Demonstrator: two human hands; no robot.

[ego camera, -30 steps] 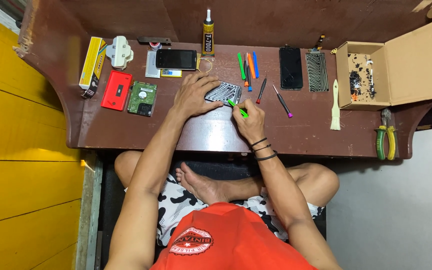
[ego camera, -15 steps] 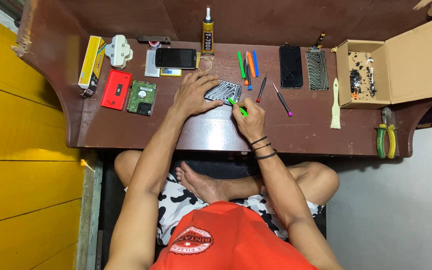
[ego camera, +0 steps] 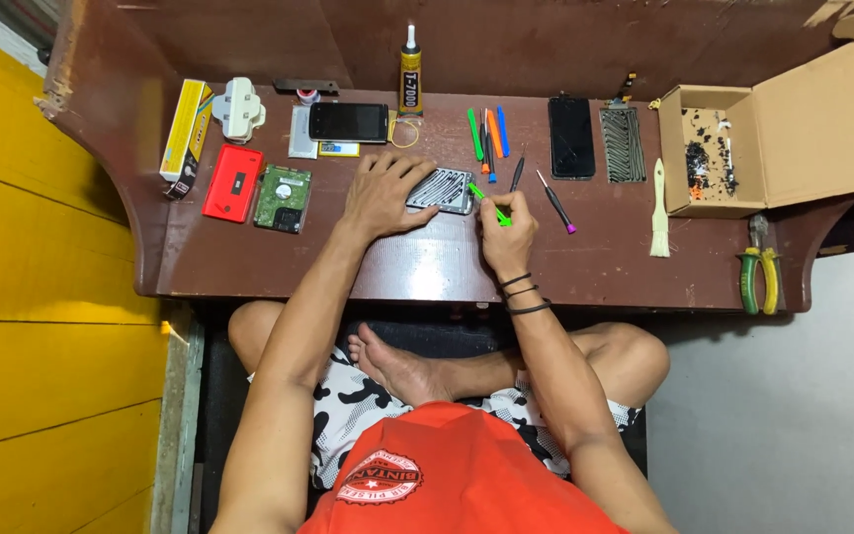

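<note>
A small grey device (ego camera: 442, 189) with ridged metal lines lies on the brown table (ego camera: 279, 267). My left hand (ego camera: 383, 193) rests flat on its left part and pins it down. My right hand (ego camera: 508, 232) grips a green screwdriver (ego camera: 487, 204) like a pen, with its tip touching the right edge of the device. Black bands circle my right wrist.
Several coloured tools (ego camera: 487, 133), a glue tube (ego camera: 410, 79), two dark phones (ego camera: 348, 122) (ego camera: 571, 136), a red case (ego camera: 232, 183), a green circuit board (ego camera: 283, 198), a pink-tipped screwdriver (ego camera: 555, 201), a brush (ego camera: 659, 208), pliers (ego camera: 760, 272) and an open cardboard box (ego camera: 753, 138) lie around.
</note>
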